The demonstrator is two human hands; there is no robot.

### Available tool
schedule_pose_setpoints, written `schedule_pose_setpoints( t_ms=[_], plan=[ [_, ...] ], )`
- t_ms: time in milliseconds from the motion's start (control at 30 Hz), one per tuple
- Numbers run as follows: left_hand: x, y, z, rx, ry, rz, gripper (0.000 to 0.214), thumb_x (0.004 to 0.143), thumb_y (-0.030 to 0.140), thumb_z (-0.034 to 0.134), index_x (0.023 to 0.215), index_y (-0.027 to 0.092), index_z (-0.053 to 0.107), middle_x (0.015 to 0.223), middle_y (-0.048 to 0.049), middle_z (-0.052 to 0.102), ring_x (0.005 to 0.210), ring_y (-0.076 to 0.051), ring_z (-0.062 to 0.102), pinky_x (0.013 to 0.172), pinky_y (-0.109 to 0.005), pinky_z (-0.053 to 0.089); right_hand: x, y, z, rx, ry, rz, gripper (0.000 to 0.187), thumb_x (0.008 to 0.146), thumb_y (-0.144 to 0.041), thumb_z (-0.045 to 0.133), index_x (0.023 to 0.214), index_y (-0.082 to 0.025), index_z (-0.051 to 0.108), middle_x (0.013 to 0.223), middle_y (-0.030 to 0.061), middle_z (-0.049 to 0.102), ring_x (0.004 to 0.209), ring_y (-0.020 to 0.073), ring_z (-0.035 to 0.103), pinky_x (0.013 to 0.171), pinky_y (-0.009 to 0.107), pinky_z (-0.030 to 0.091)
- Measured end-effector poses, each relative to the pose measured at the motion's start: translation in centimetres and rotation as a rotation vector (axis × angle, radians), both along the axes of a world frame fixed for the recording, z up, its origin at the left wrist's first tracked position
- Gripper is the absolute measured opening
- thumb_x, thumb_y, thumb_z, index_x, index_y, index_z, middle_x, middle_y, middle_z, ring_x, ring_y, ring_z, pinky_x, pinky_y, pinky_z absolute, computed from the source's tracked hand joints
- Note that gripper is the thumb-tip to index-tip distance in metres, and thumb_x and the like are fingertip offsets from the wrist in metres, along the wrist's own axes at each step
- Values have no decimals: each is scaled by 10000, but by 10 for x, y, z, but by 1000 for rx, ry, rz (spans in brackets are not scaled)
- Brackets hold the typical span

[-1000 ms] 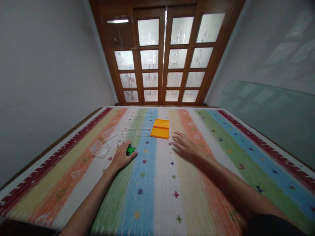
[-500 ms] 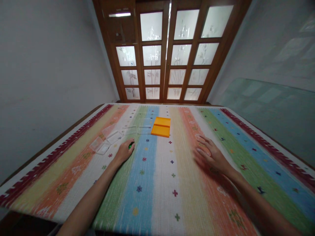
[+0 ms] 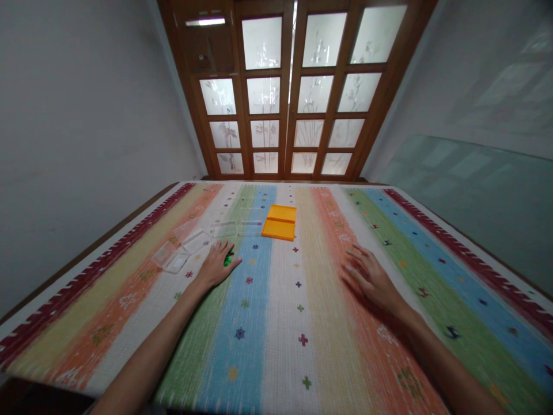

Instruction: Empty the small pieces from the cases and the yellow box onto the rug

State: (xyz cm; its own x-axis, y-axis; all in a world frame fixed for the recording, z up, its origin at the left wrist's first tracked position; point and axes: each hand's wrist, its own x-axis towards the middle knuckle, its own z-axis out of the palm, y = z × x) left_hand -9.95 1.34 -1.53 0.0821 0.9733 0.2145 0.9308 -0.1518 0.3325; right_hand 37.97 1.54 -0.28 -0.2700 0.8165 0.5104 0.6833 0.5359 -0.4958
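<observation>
My left hand [image 3: 217, 266] is low over the striped cloth, its fingers and thumb spread apart. Small bright green pieces [image 3: 228, 259] lie in the gap between thumb and forefinger, on the cloth as far as I can see; their kind is too small to make out. Just beyond that hand stand several clear plastic cases, one of them an opened case [image 3: 171, 257] to its left. An open orange case [image 3: 279, 229] lies flat in the middle, farther off than both hands. My right hand [image 3: 372, 280] hovers at the right with fingers loosely apart and nothing in them.
A striped woven tablecloth [image 3: 285, 323] covers the table. Walls flank it on both sides, with a greenish glass panel [image 3: 466, 196] leaning at the right. Wooden doors with glass panes [image 3: 287, 118] close off the far end.
My left fingers have opened from around the green pieces, which now show more fully. My right hand stays at about the same spot. The view has shifted slightly.
</observation>
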Motion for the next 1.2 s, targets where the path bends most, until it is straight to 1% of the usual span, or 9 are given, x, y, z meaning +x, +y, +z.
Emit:
schedule_pose_setpoints(
  t_ms=[133, 267, 400, 533, 667, 867, 967, 1067, 1200],
  plan=[
    [-5, 11, -6, 44, -83, -28, 541, 951, 541, 441, 1255, 161, 676, 1444, -137, 573, 1401, -312, 472, 1193, -525, 337, -1, -3, -2, -6, 13, -9, 364, 988, -429, 471, 1302, -273, 567, 1421, 157, 490, 1316, 341, 511, 1093, 594, 440],
    [-9, 10, -8, 128, -148, -41, 440, 948, 467, 429, 1118, 205, 739, 1299, -89, 692, 1264, -286, 612, 1129, -502, 445, -4, -4, -5, -5, 9, -13, 391, 975, -443, 488, 1308, -258, 578, 1402, 158, 506, 1306, 339, 523, 1102, 579, 439],
    [-11, 1, -5, 145, -149, -13, 443, 956, 427, 394, 1134, 192, 725, 1249, -99, 718, 1206, -276, 651, 1106, -472, 474, -7, -4, -10, -7, 14, -7, 426, 973, -447, 495, 1346, -245, 537, 1393, 160, 518, 1304, 338, 529, 1103, 585, 435],
    [-16, -10, 1, 103, -117, -15, 490, 978, 453, 376, 1309, 196, 630, 1355, -105, 655, 1269, -279, 607, 1121, -478, 451, -9, -4, -14, -13, 34, -8, 467, 966, -458, 516, 1372, -230, 493, 1400, 172, 523, 1296, 348, 535, 1103, 614, 424],
    [-22, -17, 2, 42, -53, -36, 620, 944, 572, 466, 1439, 201, 509, 1482, -120, 542, 1404, -306, 468, 1178, -502, 365, -10, -4, -16, 0, 45, -5, 489, 962, -460, 525, 1388, -226, 471, 1405, 171, 529, 1318, 346, 519, 1120, 612, 407],
    [-12, -3, -1, -4, -37, -64, 750, 921, 656, 459, 1472, 148, 476, 1561, -152, 425, 1481, -334, 331, 1222, -560, 232, -10, -5, -17, 5, 18, 3, 489, 966, -450, 517, 1402, -234, 470, 1397, 170, 544, 1330, 349, 514, 1123, 612, 406],
    [-4, 9, 0, -1, -71, -76, 630, 946, 593, 439, 1392, 171, 583, 1523, -125, 482, 1464, -312, 371, 1219, -552, 250, -10, -6, -18, 16, -1, 11, 461, 975, -444, 507, 1387, -240, 482, 1397, 166, 545, 1329, 349, 518, 1114, 615, 417],
    [-4, 16, 0, 34, -132, -112, 478, 947, 518, 445, 1201, 224, 722, 1402, -71, 617, 1401, -282, 476, 1196, -533, 328, -11, -8, -20, 7, -10, 20, 450, 980, -445, 499, 1383, -246, 487, 1406, 164, 536, 1336, 350, 513, 1121, 617, 409],
    [-12, 12, -1, 112, -196, -92, 383, 918, 458, 473, 1029, 240, 768, 1242, -57, 724, 1269, -273, 611, 1126, -515, 444, -13, -9, -21, 3, -12, 26, 453, 982, -455, 494, 1375, -231, 495, 1406, 175, 532, 1339, 354, 510, 1121, 612, 412]
  ],
)
